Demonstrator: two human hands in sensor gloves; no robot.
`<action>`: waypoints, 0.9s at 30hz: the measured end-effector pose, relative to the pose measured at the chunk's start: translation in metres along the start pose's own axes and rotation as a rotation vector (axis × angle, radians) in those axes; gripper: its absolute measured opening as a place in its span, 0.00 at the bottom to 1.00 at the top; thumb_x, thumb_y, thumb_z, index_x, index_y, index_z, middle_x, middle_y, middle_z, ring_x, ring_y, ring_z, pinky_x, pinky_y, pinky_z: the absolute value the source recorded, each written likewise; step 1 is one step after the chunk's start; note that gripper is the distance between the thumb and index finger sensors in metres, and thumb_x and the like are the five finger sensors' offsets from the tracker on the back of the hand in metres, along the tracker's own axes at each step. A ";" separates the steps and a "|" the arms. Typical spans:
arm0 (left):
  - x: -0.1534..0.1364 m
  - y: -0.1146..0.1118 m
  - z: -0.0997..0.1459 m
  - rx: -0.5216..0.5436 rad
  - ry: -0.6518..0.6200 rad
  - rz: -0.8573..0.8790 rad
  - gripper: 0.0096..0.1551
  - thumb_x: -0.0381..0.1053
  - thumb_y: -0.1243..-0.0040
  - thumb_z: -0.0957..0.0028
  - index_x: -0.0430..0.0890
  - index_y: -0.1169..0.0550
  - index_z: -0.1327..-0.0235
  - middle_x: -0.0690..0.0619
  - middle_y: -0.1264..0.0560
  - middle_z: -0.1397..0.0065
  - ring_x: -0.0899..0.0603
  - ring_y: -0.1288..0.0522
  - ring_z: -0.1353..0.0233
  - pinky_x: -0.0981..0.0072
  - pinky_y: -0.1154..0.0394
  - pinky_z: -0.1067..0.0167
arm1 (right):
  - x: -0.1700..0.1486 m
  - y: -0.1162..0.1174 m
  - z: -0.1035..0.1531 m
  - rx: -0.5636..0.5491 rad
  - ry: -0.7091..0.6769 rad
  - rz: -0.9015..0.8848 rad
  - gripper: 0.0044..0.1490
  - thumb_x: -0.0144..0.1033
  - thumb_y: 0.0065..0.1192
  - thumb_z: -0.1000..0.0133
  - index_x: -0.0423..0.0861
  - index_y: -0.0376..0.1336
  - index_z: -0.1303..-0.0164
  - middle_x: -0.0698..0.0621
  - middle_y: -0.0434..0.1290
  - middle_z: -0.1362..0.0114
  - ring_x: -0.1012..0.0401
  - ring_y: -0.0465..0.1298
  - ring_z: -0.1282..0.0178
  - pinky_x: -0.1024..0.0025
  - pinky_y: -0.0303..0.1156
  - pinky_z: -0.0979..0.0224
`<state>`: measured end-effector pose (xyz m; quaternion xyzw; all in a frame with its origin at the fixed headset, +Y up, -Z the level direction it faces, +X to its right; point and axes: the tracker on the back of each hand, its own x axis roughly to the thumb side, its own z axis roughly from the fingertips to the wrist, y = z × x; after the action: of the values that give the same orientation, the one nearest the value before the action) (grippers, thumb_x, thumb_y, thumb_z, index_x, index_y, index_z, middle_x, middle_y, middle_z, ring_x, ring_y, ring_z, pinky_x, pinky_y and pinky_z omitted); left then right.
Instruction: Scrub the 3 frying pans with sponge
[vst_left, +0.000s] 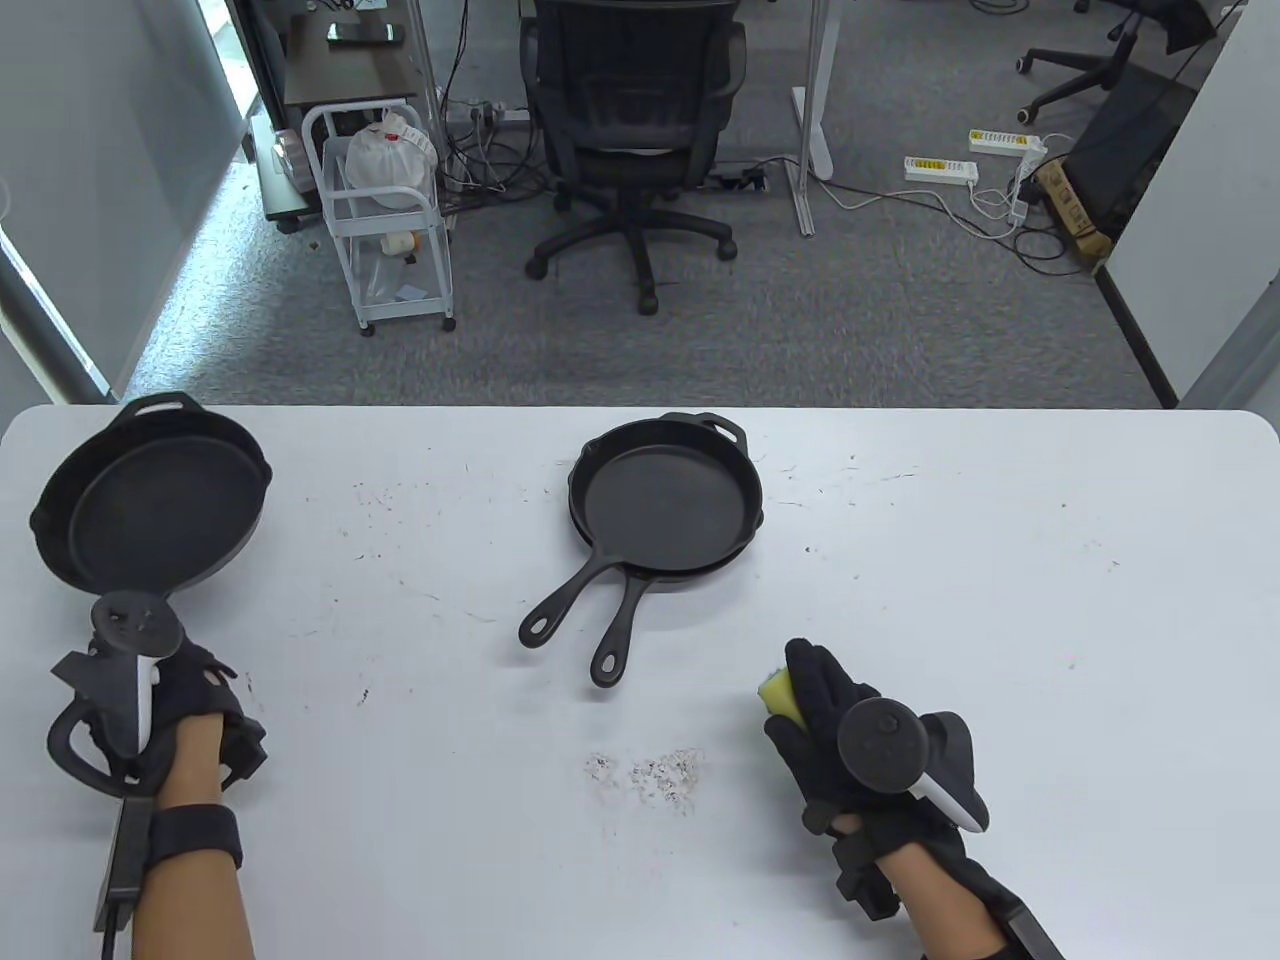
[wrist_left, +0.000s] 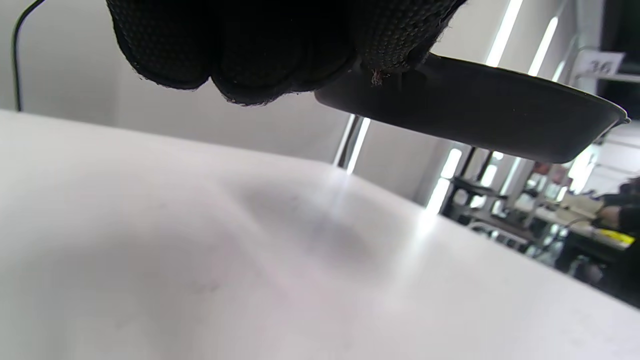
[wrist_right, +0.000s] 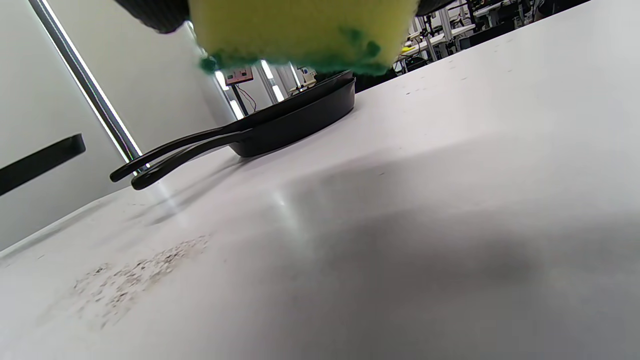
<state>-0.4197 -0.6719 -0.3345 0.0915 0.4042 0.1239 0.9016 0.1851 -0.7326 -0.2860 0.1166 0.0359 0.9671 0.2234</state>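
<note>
My left hand (vst_left: 190, 715) grips the handle of a black frying pan (vst_left: 150, 505) at the table's far left and holds it raised above the table. From below, that pan (wrist_left: 480, 120) hangs over the white surface under my curled left fingers (wrist_left: 240, 45). Two more black pans (vst_left: 662, 495) lie nested at the table's middle, handles pointing toward me. They show as a low stack (wrist_right: 280, 127) in the right wrist view. My right hand (vst_left: 830, 715) holds a yellow sponge (vst_left: 780, 693) at the front right, its green scrub side (wrist_right: 305, 35) just above the table.
A patch of dark crumbs (vst_left: 655, 770) lies on the white table (vst_left: 1000, 560) between my hands, with scattered specks farther back. Beyond the table's far edge stand an office chair (vst_left: 630, 120) and a white cart (vst_left: 385, 215).
</note>
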 end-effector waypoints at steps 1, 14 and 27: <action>0.009 0.010 0.002 0.025 -0.022 0.001 0.37 0.52 0.40 0.44 0.42 0.30 0.21 0.48 0.21 0.36 0.44 0.19 0.45 0.40 0.23 0.36 | 0.000 0.000 0.000 0.000 0.000 -0.001 0.48 0.56 0.57 0.48 0.54 0.44 0.20 0.45 0.57 0.16 0.46 0.70 0.24 0.39 0.59 0.22; 0.082 0.004 0.068 0.068 -0.385 0.024 0.37 0.52 0.38 0.45 0.43 0.29 0.21 0.48 0.21 0.36 0.44 0.19 0.45 0.39 0.24 0.36 | 0.001 -0.001 0.001 -0.014 -0.012 -0.005 0.48 0.56 0.57 0.47 0.54 0.44 0.20 0.44 0.57 0.16 0.46 0.70 0.24 0.39 0.59 0.22; 0.169 -0.045 0.211 0.056 -0.856 0.048 0.36 0.51 0.31 0.49 0.48 0.26 0.24 0.52 0.18 0.36 0.45 0.16 0.45 0.41 0.23 0.36 | 0.006 -0.008 0.006 -0.082 -0.036 -0.003 0.47 0.56 0.57 0.48 0.55 0.44 0.20 0.45 0.57 0.16 0.46 0.70 0.24 0.39 0.59 0.22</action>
<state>-0.1455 -0.6781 -0.3270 0.1682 -0.0056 0.0847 0.9821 0.1845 -0.7229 -0.2794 0.1245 -0.0076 0.9652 0.2299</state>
